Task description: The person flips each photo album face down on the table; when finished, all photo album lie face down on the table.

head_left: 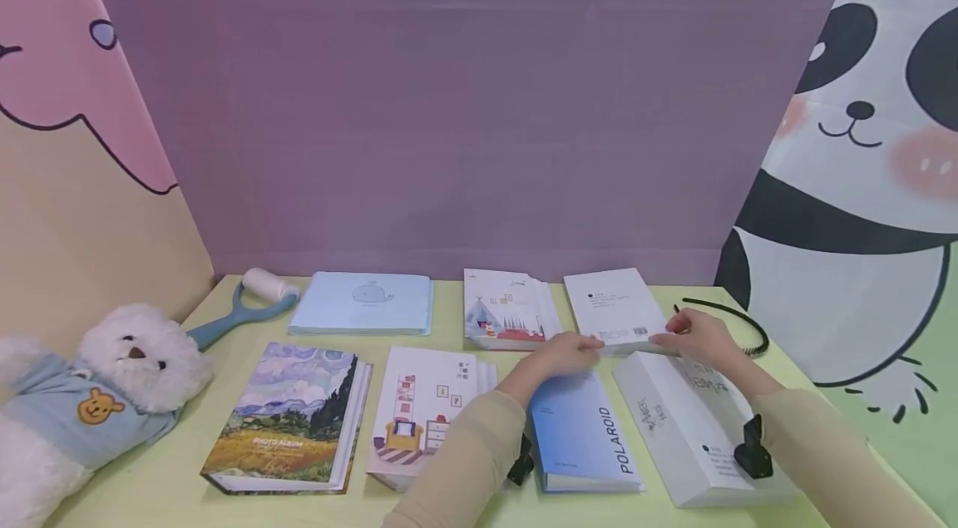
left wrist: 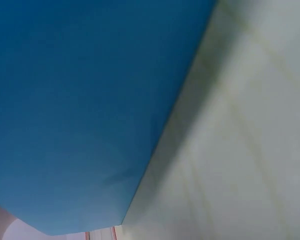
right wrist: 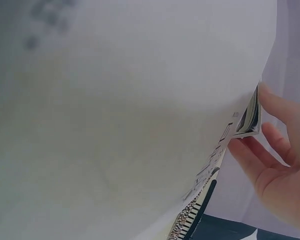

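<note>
A white photo album (head_left: 615,303) lies at the back right with its barcode side up. My right hand (head_left: 703,338) pinches its near right corner. In the right wrist view, the thumb and fingers of that hand (right wrist: 285,155) are on either side of the album's edge (right wrist: 250,117), where dark pages show. My left hand (head_left: 561,353) holds the album's near left corner, its thumb hidden. Under my left wrist is a blue POLAROID album (head_left: 584,432), whose cover fills much of the left wrist view. Below my right forearm lies a thick white album (head_left: 674,436) with handwriting on it.
Left of the white album stands a tent-print album (head_left: 501,308), then a pale blue whale album (head_left: 367,303). A room-print album (head_left: 419,412) and a landscape album (head_left: 292,420) lie in front. A toothed headband (head_left: 748,324), lint roller (head_left: 250,303) and teddy bear (head_left: 112,395) flank them.
</note>
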`<action>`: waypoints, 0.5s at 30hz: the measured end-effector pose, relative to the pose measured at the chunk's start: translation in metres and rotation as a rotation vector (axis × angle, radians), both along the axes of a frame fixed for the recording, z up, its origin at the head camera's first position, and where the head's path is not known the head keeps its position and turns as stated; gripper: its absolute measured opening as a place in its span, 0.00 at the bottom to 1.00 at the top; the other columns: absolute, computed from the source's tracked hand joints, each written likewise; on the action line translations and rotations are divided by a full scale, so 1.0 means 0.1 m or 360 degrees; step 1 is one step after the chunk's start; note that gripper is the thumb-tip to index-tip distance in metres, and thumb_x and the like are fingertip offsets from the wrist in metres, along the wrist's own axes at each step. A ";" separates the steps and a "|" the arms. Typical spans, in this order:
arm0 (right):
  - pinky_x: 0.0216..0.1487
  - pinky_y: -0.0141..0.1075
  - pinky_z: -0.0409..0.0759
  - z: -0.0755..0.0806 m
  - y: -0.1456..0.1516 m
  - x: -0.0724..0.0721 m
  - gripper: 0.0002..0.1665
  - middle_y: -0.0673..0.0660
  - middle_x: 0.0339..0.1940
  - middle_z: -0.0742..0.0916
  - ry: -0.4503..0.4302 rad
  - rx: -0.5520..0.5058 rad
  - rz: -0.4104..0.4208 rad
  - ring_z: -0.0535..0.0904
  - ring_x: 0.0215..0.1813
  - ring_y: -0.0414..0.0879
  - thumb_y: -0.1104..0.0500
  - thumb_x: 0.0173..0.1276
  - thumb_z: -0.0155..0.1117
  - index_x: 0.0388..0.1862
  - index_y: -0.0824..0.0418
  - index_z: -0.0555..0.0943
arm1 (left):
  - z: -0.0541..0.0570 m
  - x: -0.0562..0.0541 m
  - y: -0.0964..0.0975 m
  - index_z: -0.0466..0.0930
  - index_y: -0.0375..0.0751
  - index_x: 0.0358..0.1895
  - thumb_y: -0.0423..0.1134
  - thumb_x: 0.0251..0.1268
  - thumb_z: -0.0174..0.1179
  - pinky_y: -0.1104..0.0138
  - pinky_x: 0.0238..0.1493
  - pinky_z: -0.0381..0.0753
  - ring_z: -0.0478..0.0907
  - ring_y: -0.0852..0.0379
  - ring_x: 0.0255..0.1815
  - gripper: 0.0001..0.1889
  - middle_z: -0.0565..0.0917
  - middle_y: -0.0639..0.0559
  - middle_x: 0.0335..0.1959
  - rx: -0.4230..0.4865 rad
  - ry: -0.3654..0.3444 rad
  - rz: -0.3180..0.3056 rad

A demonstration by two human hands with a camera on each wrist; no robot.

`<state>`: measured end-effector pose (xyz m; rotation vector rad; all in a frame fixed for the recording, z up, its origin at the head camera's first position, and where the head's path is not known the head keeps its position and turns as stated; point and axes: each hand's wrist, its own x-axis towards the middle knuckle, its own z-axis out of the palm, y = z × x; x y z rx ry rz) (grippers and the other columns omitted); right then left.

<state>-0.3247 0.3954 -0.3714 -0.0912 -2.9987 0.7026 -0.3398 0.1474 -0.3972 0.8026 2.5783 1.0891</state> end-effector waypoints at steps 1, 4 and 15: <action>0.36 0.36 0.74 0.00 0.01 -0.01 0.28 0.66 0.40 0.81 0.0006 0.0005 0.0007 0.75 0.38 0.52 0.46 0.59 0.67 0.43 0.69 0.74 | 0.01 0.01 0.00 0.76 0.52 0.61 0.44 0.71 0.48 0.68 0.67 0.64 0.65 0.61 0.68 0.18 0.72 0.59 0.65 -0.0005 -0.0003 -0.0020; 0.36 0.37 0.75 0.00 0.01 -0.03 0.28 0.67 0.40 0.81 0.0023 0.0014 0.0025 0.75 0.39 0.52 0.47 0.60 0.67 0.45 0.70 0.75 | 0.01 0.02 0.00 0.74 0.52 0.62 0.44 0.72 0.47 0.69 0.69 0.61 0.62 0.62 0.70 0.19 0.69 0.59 0.67 -0.0021 0.0001 -0.0057; 0.40 0.44 0.77 0.03 0.01 0.02 0.28 0.69 0.43 0.81 0.0029 0.0037 0.0069 0.76 0.42 0.56 0.49 0.61 0.65 0.48 0.72 0.74 | -0.01 0.00 0.02 0.75 0.52 0.61 0.45 0.72 0.47 0.67 0.65 0.67 0.68 0.59 0.66 0.18 0.75 0.57 0.62 0.0001 0.0043 -0.0017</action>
